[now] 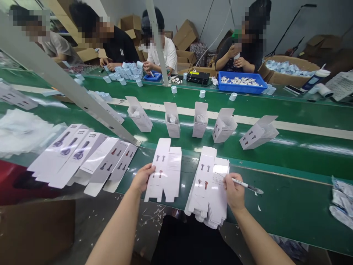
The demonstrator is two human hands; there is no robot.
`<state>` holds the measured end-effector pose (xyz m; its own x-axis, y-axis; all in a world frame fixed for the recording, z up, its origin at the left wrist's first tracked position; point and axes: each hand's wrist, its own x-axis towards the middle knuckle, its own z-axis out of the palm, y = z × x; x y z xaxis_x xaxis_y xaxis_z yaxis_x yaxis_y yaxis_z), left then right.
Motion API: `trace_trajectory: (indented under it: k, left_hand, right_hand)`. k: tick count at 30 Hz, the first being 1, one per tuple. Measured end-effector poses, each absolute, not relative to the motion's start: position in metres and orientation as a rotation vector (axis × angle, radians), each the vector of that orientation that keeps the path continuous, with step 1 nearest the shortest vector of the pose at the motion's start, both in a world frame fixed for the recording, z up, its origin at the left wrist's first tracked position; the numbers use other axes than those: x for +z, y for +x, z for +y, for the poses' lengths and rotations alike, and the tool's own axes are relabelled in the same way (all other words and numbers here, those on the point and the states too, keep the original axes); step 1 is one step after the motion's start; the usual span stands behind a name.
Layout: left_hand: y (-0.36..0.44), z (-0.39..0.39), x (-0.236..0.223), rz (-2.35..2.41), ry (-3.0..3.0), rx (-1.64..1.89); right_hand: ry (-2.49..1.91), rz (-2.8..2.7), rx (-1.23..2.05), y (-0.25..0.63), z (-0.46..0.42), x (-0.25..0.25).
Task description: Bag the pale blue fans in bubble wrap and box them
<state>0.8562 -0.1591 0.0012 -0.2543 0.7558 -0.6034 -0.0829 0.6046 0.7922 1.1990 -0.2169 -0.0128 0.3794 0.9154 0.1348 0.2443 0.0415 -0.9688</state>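
Observation:
My left hand (143, 177) grips the left edge of a flattened white box (172, 176) printed with small product pictures; its thumb lies on top. My right hand (235, 189) is closed round a white pen (249, 186), its tip over the text panel of the top sheet. Under that hand lies a stack of flattened boxes (205, 176), overhanging the table's near edge. To the left, several folded boxes (82, 151) lie side by side, showing product pictures.
Several open white boxes (172, 125) stand on the green conveyor (264, 110). Past it, several people work beside light-blue cups (127, 70) and a blue tray (239, 88) of small white parts. A slanted metal post (91, 106) crosses the left side. Bagged items (342, 202) lie far right.

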Motion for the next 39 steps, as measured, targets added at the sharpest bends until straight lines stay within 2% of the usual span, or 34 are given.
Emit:
trace_trajectory:
  k: [3, 5, 7, 10, 13, 19, 28, 39]
  left_hand:
    - [0.845, -0.155, -0.004, 1.952, 0.731, 0.785]
    - [0.869, -0.160, -0.006, 2.012, 0.827, 0.837]
    - [0.912, -0.170, -0.009, 1.924, 0.909, 0.836]
    - [0.980, -0.187, -0.018, 1.523, 0.747, 0.694]
    - [1.016, -0.196, -0.025, 1.396, 0.674, 0.787]
    - [1.015, -0.195, -0.015, 1.606, 0.937, 0.789]
    - [1.016, -0.192, -0.008, 1.668, 1.013, 0.729]
    - [1.014, -0.190, -0.004, 1.747, 1.044, 0.713]
  right_hand:
    - [-1.491, -1.153, 0.739, 1.194, -0.211, -0.013]
    - [-1.495, -1.181, 0.745, 1.189, -0.211, -0.012]
    - [-1.504, -1.212, 0.748, 1.184, -0.212, -0.012]
    - [-1.523, -1.258, 0.744, 1.182, -0.212, -0.014]
    - [-1.546, -1.297, 0.723, 1.183, -0.212, -0.017]
    - [-1.577, -1.335, 0.687, 1.183, -0.211, -0.022]
    - [-1.543, -1.321, 0.622, 1.187, -0.219, -0.017]
    - [-1.401, -1.616, 0.857, 1.173, -0.262, -0.008]
